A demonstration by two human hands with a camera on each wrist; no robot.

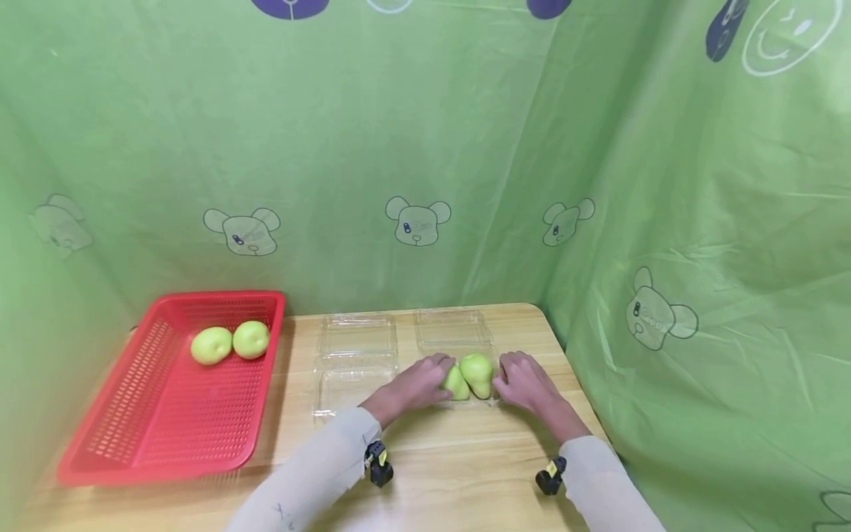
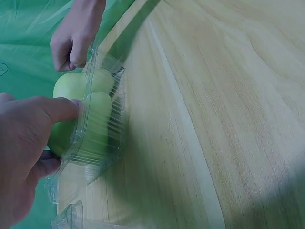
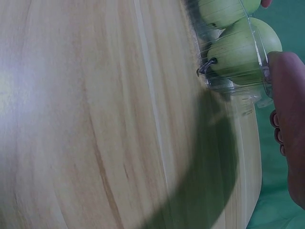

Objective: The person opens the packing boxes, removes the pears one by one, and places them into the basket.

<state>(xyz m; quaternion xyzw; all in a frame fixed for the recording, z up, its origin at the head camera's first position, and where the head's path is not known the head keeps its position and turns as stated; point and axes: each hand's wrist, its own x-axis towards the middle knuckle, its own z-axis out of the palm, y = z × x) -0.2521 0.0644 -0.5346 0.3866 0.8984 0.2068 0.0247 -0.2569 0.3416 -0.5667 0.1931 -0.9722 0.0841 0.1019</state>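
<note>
Two green pears lie side by side in a clear plastic clamshell box (image 2: 93,143) on the table. My left hand (image 1: 420,380) grips the left pear (image 1: 456,382), its thumb close by the box's near rim. At the box's right end, my right hand (image 1: 528,380) has curled fingers and pinches the rim beside the right pear (image 1: 476,372). In the right wrist view the thumb (image 3: 286,71) lies against that rim, with a pear stem (image 3: 206,66) visible through the clear wall. The box's raised lid (image 1: 453,327) lies toward the back.
A red plastic basket (image 1: 193,436) stands at the left with two round green fruits (image 1: 231,343) near its back. Another clear clamshell box (image 1: 355,388) lies open left of my left hand. Green curtains (image 1: 332,148) hang behind and beside the wooden table (image 1: 459,473).
</note>
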